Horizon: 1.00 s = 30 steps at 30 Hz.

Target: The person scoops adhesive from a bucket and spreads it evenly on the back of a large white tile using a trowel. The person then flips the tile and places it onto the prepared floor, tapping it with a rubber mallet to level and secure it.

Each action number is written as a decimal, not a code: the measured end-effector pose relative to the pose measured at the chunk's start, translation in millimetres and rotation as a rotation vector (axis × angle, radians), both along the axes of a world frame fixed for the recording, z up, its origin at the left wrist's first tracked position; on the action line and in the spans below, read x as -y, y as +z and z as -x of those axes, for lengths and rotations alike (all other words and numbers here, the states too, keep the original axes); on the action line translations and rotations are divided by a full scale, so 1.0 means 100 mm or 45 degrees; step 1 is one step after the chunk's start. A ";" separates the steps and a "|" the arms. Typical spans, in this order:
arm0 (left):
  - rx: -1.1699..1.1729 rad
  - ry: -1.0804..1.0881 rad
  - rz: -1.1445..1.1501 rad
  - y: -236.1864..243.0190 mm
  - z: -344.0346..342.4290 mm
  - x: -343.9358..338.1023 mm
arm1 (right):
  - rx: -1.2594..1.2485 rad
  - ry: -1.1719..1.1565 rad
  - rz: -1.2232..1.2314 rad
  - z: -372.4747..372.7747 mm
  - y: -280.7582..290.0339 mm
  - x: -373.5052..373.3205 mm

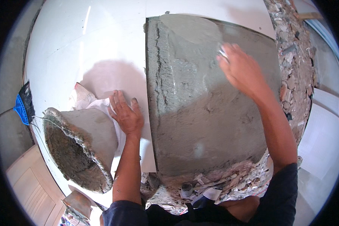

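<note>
My left hand (127,116) lies with fingers stretched out over the edge of a white cloth (101,104), on the white tiled floor beside a tipped bucket. That bucket (98,126) is caked with cement and lies on its side, mouth facing the lower left. My right hand (240,67) is closed and blurred by motion above a bed of wet grey mortar (214,128). A small pale, shiny piece (223,53) shows at its fingers; its kind cannot be made out. Ahead of that hand, a smoother, lighter layer of cement (192,28) covers the far edge of the bed.
White tiles (83,45) border the mortar on the left and far side. Broken rubble (290,83) runs along the right and near edges. A blue-backed brush (22,107) and a wooden panelled door (34,180) are at left. White panels (324,139) lie at right.
</note>
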<state>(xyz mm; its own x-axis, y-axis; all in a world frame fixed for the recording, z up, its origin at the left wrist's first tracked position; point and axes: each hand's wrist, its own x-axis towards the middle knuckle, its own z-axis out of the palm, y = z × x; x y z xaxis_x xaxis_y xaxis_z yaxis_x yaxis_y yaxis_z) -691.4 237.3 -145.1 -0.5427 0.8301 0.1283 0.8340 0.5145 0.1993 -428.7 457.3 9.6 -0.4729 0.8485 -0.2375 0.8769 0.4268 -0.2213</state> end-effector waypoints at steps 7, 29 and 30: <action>0.013 0.003 0.011 0.02 -0.01 0.00 | 0.131 0.070 -0.081 0.62 -0.14 -0.21; 0.064 -0.005 -0.240 -0.07 0.01 0.02 | 0.219 0.068 0.139 0.97 0.12 1.91; 0.081 -0.010 -0.285 -0.08 0.01 0.02 | 0.216 0.071 0.084 0.92 0.11 2.11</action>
